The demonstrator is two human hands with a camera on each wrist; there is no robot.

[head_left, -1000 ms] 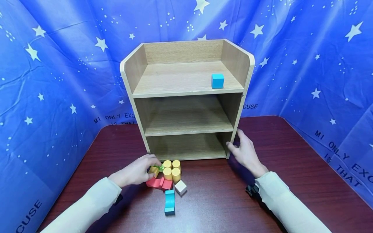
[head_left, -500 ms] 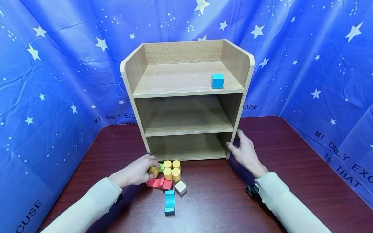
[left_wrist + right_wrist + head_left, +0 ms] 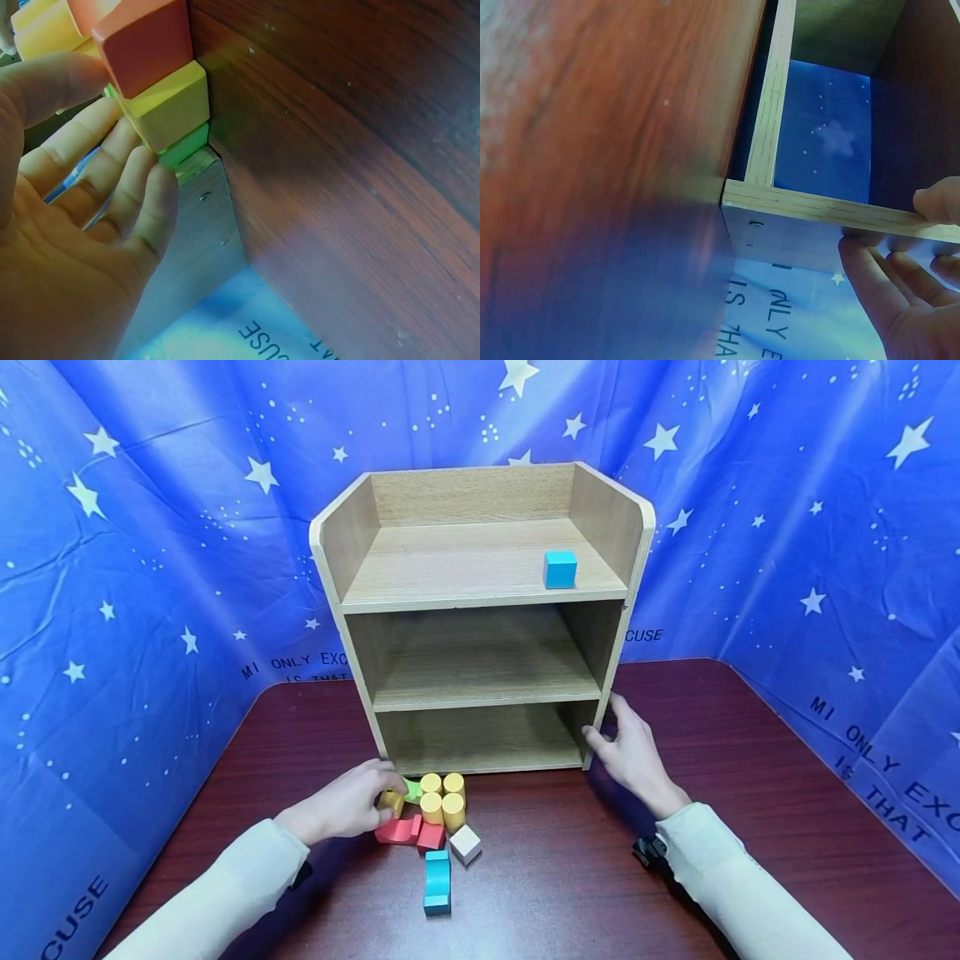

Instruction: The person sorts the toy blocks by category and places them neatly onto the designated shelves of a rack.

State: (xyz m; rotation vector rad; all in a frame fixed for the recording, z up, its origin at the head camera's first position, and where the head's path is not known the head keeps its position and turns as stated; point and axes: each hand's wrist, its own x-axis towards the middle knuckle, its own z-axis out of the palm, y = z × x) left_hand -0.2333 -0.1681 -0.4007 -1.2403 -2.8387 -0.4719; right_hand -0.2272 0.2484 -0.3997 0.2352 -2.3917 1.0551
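Observation:
In the head view my left hand point(image 3: 341, 802) pinches a yellow block point(image 3: 392, 802) at the left of a block cluster. The left wrist view has the thumb and straight fingers at opposite sides of this yellow block point(image 3: 169, 105). A green block point(image 3: 412, 791) lies behind it and a red curved block point(image 3: 397, 832) in front. My right hand point(image 3: 633, 756) grips the right side panel of the wooden shelf point(image 3: 480, 599). In the right wrist view its thumb point(image 3: 939, 202) lies over the panel's front edge point(image 3: 817, 204), the other fingers on the outer face.
Several yellow cylinders point(image 3: 431, 807) stand in front of the shelf. Near them lie a red cube point(image 3: 431, 838), a white cube point(image 3: 466, 844) and a teal curved block point(image 3: 437, 882). A blue cube point(image 3: 560, 570) sits on the top shelf. Blue star-printed cloth point(image 3: 150, 568) surrounds the table.
My left hand has shifted slightly left with the yellow block. The red curved block has separated a little from the red cube, and more of the green block shows. The right hand stays put.

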